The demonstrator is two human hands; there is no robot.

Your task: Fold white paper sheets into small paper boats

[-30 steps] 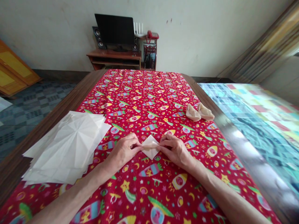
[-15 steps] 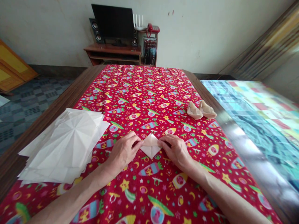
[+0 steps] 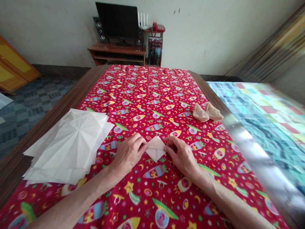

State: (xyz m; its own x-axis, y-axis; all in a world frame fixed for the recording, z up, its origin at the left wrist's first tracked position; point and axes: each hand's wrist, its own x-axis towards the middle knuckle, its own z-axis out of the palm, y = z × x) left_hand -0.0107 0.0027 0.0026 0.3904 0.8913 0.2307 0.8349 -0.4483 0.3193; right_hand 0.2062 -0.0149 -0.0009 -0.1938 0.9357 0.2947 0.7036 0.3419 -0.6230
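A small piece of folded white paper [image 3: 155, 155], diamond-shaped with a crease line across its middle, lies on the red patterned cloth [image 3: 152, 190] in front of me. At its left corner, the thumb and fingers of my left hand [image 3: 131, 149] close on the edge. My right hand [image 3: 181, 153] is at the opposite corner, its thumb against the paper and its index finger curled just above. Further left is a stack of creased white paper sheets [image 3: 69, 143]. Two folded paper shapes [image 3: 200, 112] stand at the right side of the cloth.
The cloth covers a brown wooden table [image 3: 78, 92]. Beyond it, a low desk [image 3: 116, 48] bears a monitor [image 3: 117, 23], speakers and a red telephone [image 3: 158, 28]. A surface with a blue and checked cover [image 3: 259, 121] adjoins on the right.
The view has shifted slightly, moving everything a little to the right. My right fingers have loosened a bit at the paper's right corner; the paper keeps its diamond shape.
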